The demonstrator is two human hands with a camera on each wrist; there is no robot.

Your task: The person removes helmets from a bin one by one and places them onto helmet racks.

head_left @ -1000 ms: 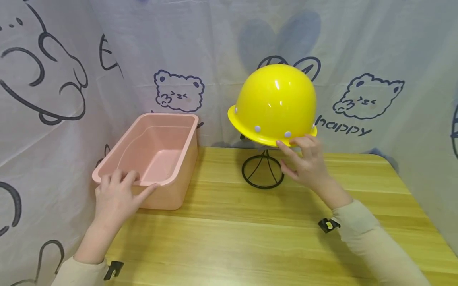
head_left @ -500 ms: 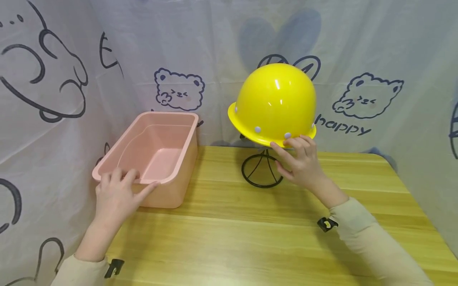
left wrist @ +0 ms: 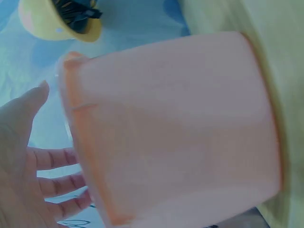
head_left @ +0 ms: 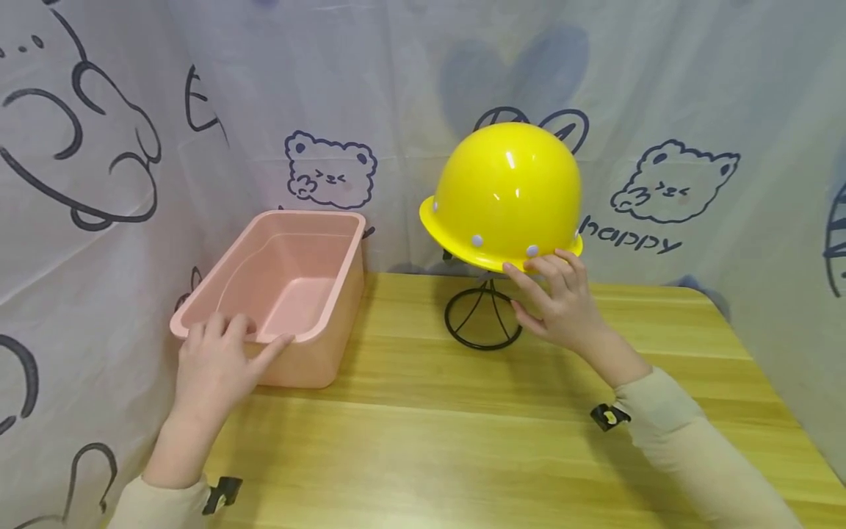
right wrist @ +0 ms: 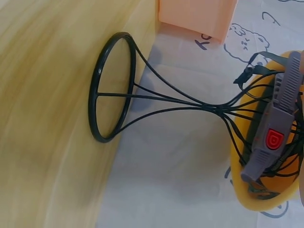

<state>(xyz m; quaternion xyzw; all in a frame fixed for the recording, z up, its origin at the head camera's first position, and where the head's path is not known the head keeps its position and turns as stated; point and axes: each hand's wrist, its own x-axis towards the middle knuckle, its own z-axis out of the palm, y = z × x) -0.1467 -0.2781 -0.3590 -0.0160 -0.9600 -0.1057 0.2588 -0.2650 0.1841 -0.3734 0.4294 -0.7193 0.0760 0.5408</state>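
Note:
A yellow hard hat (head_left: 509,191) rests tilted on a black wire stand (head_left: 485,317) at the back of the table. My right hand (head_left: 562,305) touches its near brim with the fingertips, the thumb spread apart below. Seen from beneath in the right wrist view, the hat shows a grey adjuster strap with a red button (right wrist: 274,139) and dark straps inside. On the left stands a pink plastic bin (head_left: 344,316). My left hand (head_left: 214,367) lies over its near rim, with fingers reaching just inside; the left wrist view shows the thumb (left wrist: 35,97) away from the rim.
The wooden table (head_left: 396,448) runs back to a white cloth (head_left: 410,88) printed with bears, and more cloth hangs at both sides. The bin stands close to the left cloth.
My right hand has slid slightly left along the hat's brim since a second ago. The left hand, bin, hat and stand stay in place apart from a slight camera shift.

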